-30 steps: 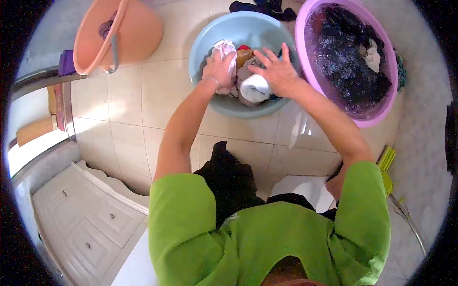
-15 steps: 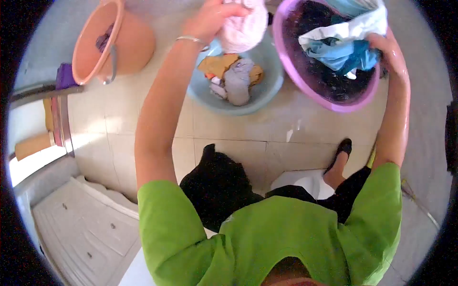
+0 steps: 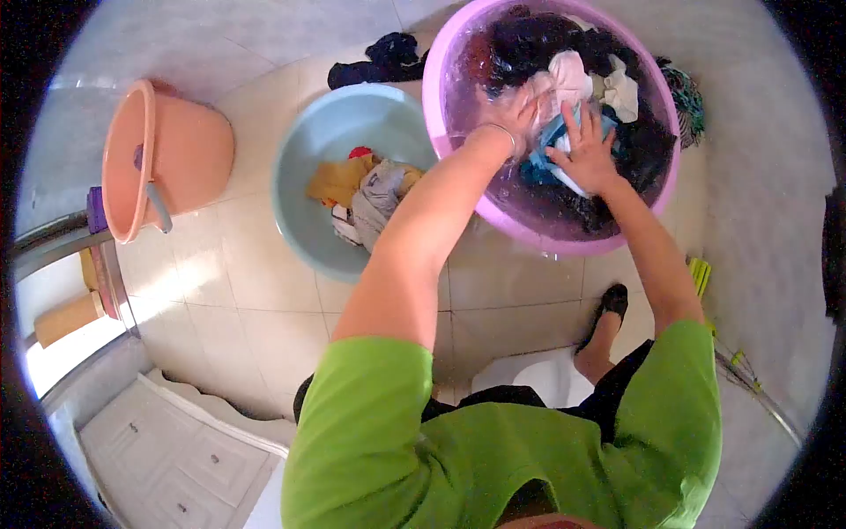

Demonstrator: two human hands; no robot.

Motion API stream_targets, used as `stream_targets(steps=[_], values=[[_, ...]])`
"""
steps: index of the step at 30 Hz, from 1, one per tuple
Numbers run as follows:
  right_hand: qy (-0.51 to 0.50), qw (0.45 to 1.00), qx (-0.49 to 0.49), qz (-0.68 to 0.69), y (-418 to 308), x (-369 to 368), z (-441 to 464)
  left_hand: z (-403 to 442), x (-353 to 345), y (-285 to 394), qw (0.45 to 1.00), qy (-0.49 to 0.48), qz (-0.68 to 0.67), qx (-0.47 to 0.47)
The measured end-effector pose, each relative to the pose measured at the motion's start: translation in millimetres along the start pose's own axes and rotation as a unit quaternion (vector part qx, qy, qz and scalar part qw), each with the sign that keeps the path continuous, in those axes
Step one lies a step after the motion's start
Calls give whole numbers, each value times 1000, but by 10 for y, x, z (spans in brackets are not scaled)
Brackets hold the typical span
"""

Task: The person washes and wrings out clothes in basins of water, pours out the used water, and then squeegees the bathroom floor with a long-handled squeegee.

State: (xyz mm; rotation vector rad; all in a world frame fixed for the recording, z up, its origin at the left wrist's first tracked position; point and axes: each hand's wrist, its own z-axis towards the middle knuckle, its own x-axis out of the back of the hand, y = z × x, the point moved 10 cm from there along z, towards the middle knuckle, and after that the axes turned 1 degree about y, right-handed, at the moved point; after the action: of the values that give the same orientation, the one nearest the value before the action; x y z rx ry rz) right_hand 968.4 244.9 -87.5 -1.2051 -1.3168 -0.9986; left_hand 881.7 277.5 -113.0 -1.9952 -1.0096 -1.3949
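Observation:
A pink-purple basin holds water and a heap of wet clothes, mostly black. My left hand lies flat in the water at the left of the heap, fingers stretched out and a little blurred, beside a pale pink cloth. Pressing down on a blue and white garment is my right hand, its fingers spread. A white cloth pokes up behind it. Both hands are wet, and neither is wrapped round anything.
A light blue basin with mustard and grey clothes stands to the left. Farther left is an orange bucket. Dark cloth lies on the floor behind the blue basin. A green-tipped pole leans at the right.
Both hands have come down into the pink-purple basin. The pink cloth, held up over the blue basin before, now appears in the water; the blue garment is lowered too. The view has shifted.

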Motion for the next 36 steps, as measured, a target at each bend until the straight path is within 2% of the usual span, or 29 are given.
stream_targets(steps=[1, 2, 3, 4, 6, 7, 9, 10, 11, 12, 13, 14, 15, 17, 18, 19, 21, 22, 23, 24, 25, 26, 29, 31, 32, 34, 35, 36], values=[[-8, 1000, 4, 3, 64, -204, 45, 75, -50, -3, 1000, -7, -4, 3], [69, 993, 62, 69, 46, -339, 97, 173, -61, -133, 986, 10, -156, 59], [145, 973, 120, 135, 11, -391, 137, 302, -98, -290, 945, 31, -302, 118], [142, 974, 118, 135, 34, -494, 204, 349, -159, -346, 930, 30, -338, 140], [80, 989, 88, 89, 41, -651, 371, 404, -265, -195, 980, -76, -171, 68], [49, 993, 83, 67, 36, -701, 429, 354, -326, -131, 984, -135, -110, 28], [-34, 995, 90, 1, 1, -732, 470, 203, -370, -61, 968, -236, -69, -43], [-95, 989, 105, -48, -17, -760, 442, 139, -274, -37, 964, -241, -85, -76], [-168, 970, 143, -104, -57, -786, 383, 118, -22, -66, 977, -150, -112, -105], [-234, 942, 189, -148, -104, -796, 289, -90, 430, -243, 960, 28, -233, -155], [-280, 915, 233, -172, -171, -738, 188, -339, 708, -503, 945, 121, -260, -157], [-276, 919, 238, -153, -233, -548, 144, -635, 871, -871, 940, 110, -315, -65], [-250, 932, 234, -119, -316, -304, 140, -888, 925, -1241, 940, 166, -299, -18], [-116, 976, 178, 34, -600, 455, 92, -1269, 697, -1803, 952, 185, -242, 20], [-76, 978, 187, 56, -883, 748, 22, -1409, 299, -2013, 959, 103, -260, 44], [-34, 977, 196, 78, -1204, 959, 5, -1529, 89, -2026, 959, 103, -261, 44], [-7, 953, 274, 130, -1881, 875, -95, -1740, -555, -1991, 995, -18, -81, 63], [-36, 945, 314, 90, -2257, 626, -171, -1747, -837, -1967, 996, -41, -63, 57], [-40, 891, 425, 158, -2652, 448, -314, -1714, -1018, -1890, 995, -65, -48, 50], [68, 868, 472, 141, -2920, 336, -500, -1757, -1053, -1825, 994, -87, -19, 66], [122, 851, 495, 129, -3074, 267, -581, -1770, -1113, -1811, 989, -99, -80, 69], [180, 832, 513, 116, -3219, 197, -668, -1755, -1148, -1826, 990, -99, -73, 70], [130, 853, 494, 110, -3310, 66, -587, -1851, -1103, -1813, 988, -107, -92, 67], [28, 897, 414, 153, -3056, 169, -354, -1909, -1114, -1812, 985, -113, -114, 67], [61, 881, 404, 237, -2908, 417, -309, -1891, -1133, -1850, 986, -79, -122, 83], [-33, 887, 322, 330, -2588, 627, -175, -1925, -1178, -1871, 979, -24, -162, 122], [1, 870, 305, 387, -2424, 885, -159, -1924, -1202, -1881, 979, -21, -161, 123], [32, 849, 287, 443, -2239, 1150, -192, -1961, -1235, -1950, 962, 6, -216, 170]])
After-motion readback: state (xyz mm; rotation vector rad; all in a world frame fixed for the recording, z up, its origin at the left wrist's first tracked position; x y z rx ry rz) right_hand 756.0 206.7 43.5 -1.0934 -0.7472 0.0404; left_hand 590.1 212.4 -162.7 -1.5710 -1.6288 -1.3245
